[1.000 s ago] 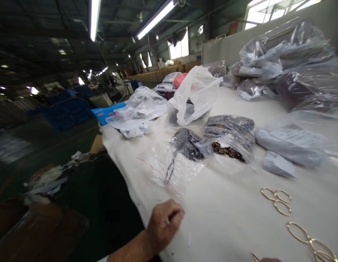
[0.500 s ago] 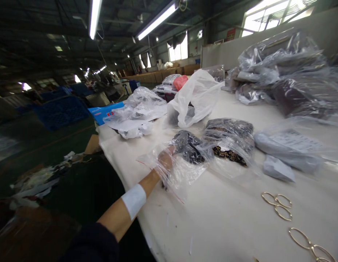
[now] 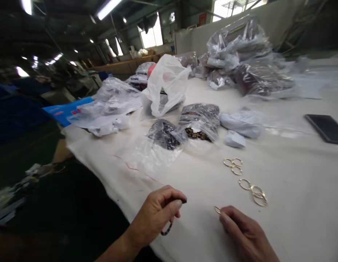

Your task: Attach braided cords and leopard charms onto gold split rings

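Near the table's front edge, my left hand (image 3: pixel 160 209) pinches a thin dark strap (image 3: pixel 166 230), whose black end pokes out past the fingertips while a mottled loop hangs below. To its right, my right hand (image 3: pixel 243 229) is closed on a gold metal ring (image 3: pixel 217 210), mostly hidden by the fingers. Joined gold rings lie just beyond it in two groups, a farther cluster (image 3: pixel 233 165) and a nearer cluster (image 3: pixel 253 191). An open clear plastic bag (image 3: pixel 147 154) with dark strappy pieces (image 3: pixel 166 134) inside lies ahead of my left hand.
A bag of leopard-print fabric (image 3: pixel 198 122) and a grey-white wrapped bundle (image 3: pixel 241 123) lie mid-table. Behind stand a white plastic bag (image 3: pixel 166 85) and a heap of bagged goods (image 3: pixel 245 54). A phone (image 3: pixel 327 128) rests at right. The table's left edge drops to the floor.
My left hand has come out of the clear bag and back toward me, now with a dark strap. My right hand has entered view with a gold ring. The view has swung right.
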Motion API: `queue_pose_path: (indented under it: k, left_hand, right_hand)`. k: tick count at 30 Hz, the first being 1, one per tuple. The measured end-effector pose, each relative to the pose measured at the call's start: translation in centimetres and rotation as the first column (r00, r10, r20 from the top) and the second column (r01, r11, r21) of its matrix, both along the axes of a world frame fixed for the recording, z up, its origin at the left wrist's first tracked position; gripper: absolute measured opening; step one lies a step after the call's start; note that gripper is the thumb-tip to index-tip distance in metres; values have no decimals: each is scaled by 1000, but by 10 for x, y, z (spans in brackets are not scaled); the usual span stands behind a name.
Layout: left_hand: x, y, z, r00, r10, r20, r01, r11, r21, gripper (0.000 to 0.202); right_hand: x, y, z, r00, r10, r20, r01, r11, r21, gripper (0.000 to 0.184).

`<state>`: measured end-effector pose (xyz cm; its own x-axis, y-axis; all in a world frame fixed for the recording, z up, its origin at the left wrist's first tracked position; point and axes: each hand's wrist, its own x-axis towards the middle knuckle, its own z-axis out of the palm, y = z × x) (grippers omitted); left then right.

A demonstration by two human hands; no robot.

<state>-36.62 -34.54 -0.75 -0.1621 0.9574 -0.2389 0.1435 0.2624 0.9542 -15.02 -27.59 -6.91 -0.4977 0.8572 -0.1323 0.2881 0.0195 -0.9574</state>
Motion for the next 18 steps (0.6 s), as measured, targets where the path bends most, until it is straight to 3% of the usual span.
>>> queue_pose_path:
  k: [4, 9, 14, 18]
  left_hand:
    - [48, 22, -13, 982, -124, 143, 133, 990, -54, 12]
    - [69, 40, -28, 973, -142, 181, 154, 987, -55, 12]
    - [65, 41, -34, 982, -190, -9, 191, 979, 78, 11]
    - [57, 41, -33, 874, -290, -390, 411, 868, 278, 15]
  right_hand:
    - [3, 3, -1, 997, 65, -50, -63, 997, 43, 36]
    - [6, 6, -4, 991, 92, -97, -86, 994, 66, 34]
    - [7, 7, -4, 985, 115, -130, -110, 993, 45, 33]
    - [9, 8, -3, 985, 92, -145, -101, 993, -57, 35]
